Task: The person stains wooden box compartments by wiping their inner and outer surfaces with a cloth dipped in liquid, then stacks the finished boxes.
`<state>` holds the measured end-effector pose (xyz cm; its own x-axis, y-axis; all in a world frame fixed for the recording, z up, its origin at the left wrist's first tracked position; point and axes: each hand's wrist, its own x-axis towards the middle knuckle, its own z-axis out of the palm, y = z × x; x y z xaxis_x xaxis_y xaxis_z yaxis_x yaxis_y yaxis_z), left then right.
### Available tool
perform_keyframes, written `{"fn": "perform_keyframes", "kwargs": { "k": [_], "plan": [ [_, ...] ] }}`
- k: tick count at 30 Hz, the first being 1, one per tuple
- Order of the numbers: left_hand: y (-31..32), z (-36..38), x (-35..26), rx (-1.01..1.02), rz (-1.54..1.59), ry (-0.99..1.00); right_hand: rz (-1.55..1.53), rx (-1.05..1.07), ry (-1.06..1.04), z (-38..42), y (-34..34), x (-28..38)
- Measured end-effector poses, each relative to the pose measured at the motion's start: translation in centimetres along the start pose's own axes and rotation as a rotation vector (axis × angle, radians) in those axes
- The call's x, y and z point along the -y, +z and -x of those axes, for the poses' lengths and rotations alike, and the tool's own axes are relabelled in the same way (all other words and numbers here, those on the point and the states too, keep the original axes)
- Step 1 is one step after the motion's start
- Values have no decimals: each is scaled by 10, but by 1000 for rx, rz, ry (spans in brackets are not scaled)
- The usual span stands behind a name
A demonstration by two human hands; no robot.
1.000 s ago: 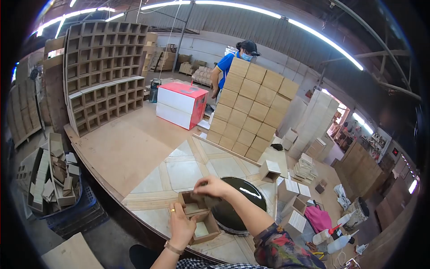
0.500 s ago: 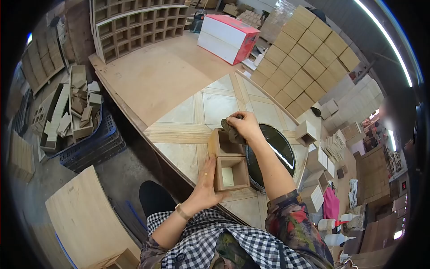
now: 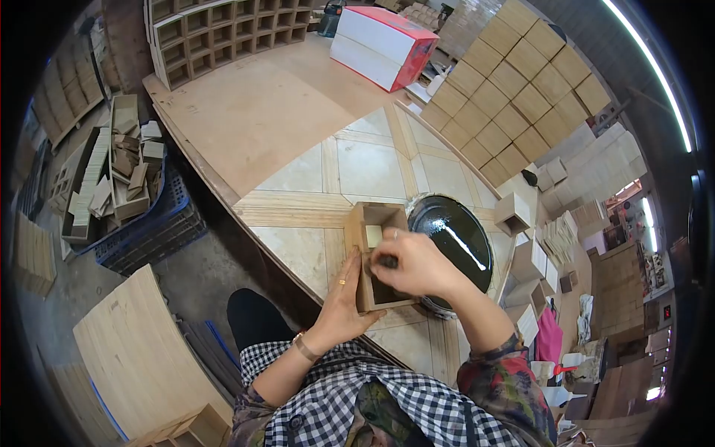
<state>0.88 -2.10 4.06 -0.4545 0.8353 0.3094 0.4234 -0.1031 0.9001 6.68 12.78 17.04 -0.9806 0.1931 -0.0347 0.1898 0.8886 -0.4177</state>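
Observation:
A small wooden box with two square compartments rests on the pale tiled board. My left hand holds the box from its left side, fingers straight along the wall and thumb around the near corner. Over the near compartment, my right hand is closed around a dark rag, mostly hidden by the fingers. The pale floor of the far compartment shows. Just right of the box stands a round tub of dark, glossy liquid.
Many stacked wooden boxes rise at the back right. A red and white carton and a compartmented rack stand farther back. A blue crate with wood scraps is on the left. Several bottles sit at the right.
My right hand has moved with the rag from the far compartment toward me, to the near one. My left hand still holds the box; the view has shifted slightly.

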Motion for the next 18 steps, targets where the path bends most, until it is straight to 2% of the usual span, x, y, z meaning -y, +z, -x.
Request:
{"fn": "perform_keyframes", "kwargs": {
  "k": [2, 3, 6, 8, 10, 12, 14, 18],
  "plan": [
    [-1, -1, -1, 5, 46, -22, -7, 183, -46, 21, -1, -10],
    [-1, -1, 0, 8, 29, -20, -8, 182, -61, 28, 0, -14],
    [1, -1, 10, 18, 15, 14, -266, -57, -22, 34, -14, -32],
    [4, 1, 12, 9, -13, 13, -399, -343, 102, 28, -11, -43],
    [5, 0, 7, -11, -27, -5, -272, -480, 212, 13, 3, -59],
    [8, -2, 9, -8, -71, -13, -209, -438, 360, 2, 20, -51],
    [11, -6, 11, -31, -88, -5, -168, -405, 392, -4, 21, -28],
    [13, -4, 13, -73, -103, 54, -128, -498, 168, -6, 36, -13]
  ]
}}
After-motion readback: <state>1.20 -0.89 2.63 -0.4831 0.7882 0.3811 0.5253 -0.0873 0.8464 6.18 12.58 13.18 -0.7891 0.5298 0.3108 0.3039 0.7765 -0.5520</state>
